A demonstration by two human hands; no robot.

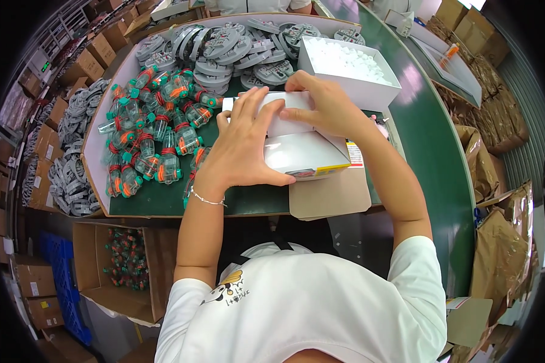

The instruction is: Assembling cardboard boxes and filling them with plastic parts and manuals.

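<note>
A small cardboard box (306, 154), white inside with a printed, yellow-edged outside, lies at the near edge of the green table in front of me. My left hand (239, 136) spans its left side, thumb at the near edge and fingers reaching over the top. On the far side my right hand (321, 106) grips the box, its thumb pressed on a white flap (287, 126). What the box holds is hidden. Under its near right corner, flat grey-brown card (330, 196) sticks out past the table edge.
Clear bottles with green caps and red cords (160, 124) pile up at left. Behind them are grey round plastic parts (224, 48). A white box of small white pieces (351, 66) stands far right. An open carton (91, 254) sits below left.
</note>
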